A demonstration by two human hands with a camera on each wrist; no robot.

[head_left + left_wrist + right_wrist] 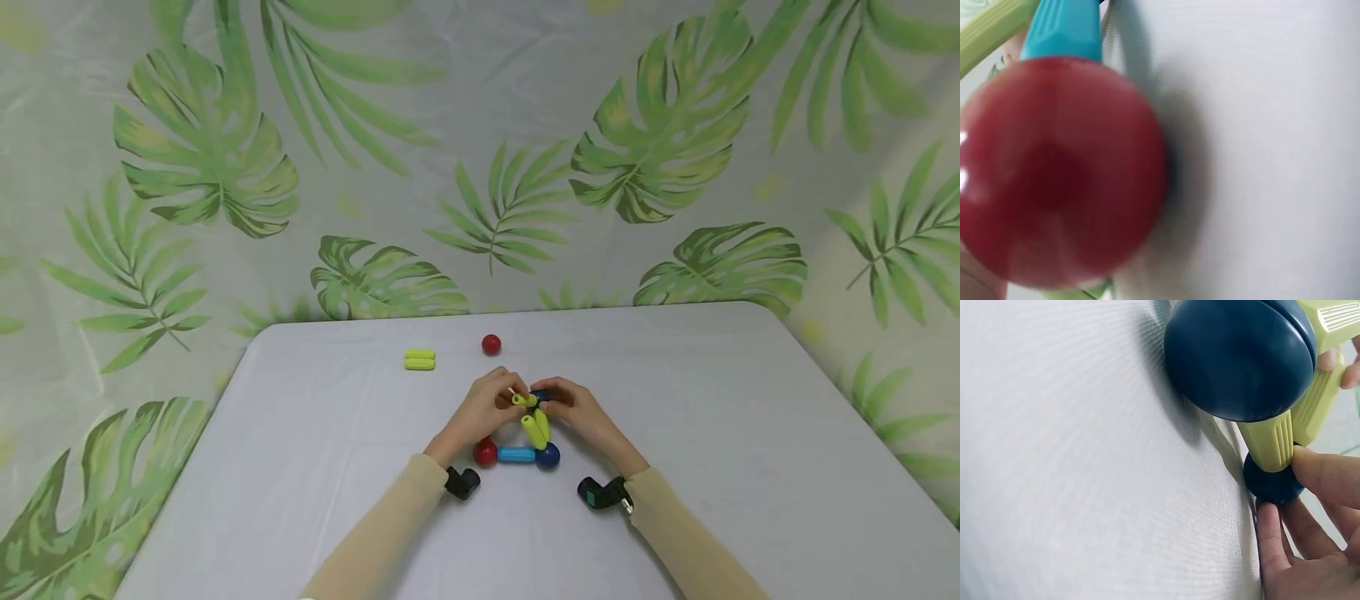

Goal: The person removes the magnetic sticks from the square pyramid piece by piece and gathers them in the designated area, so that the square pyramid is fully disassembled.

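A joined piece of balls and rods lies on the table between both hands. Its near side is a red ball (485, 452), a light-blue rod (516, 454) and a dark-blue ball (547, 456). Yellow-green rods (535, 432) rise from that blue ball; one runs to a farther dark-blue ball (1272, 484). My right hand (583, 414) grips this farther ball between thumb and fingers. With its fingertips, my left hand (480, 410) pinches a yellow-green rod (1315, 409), its end against or close to the same ball. The red ball (1060, 175) fills much of the left wrist view.
Toward the back of the white table (315, 417) lie a loose red ball (491, 344) and two yellow-green rods (420, 363) side by side. A leaf-printed cloth (510, 108) hangs behind the table's far edge. Each wrist carries a small black camera (600, 493).
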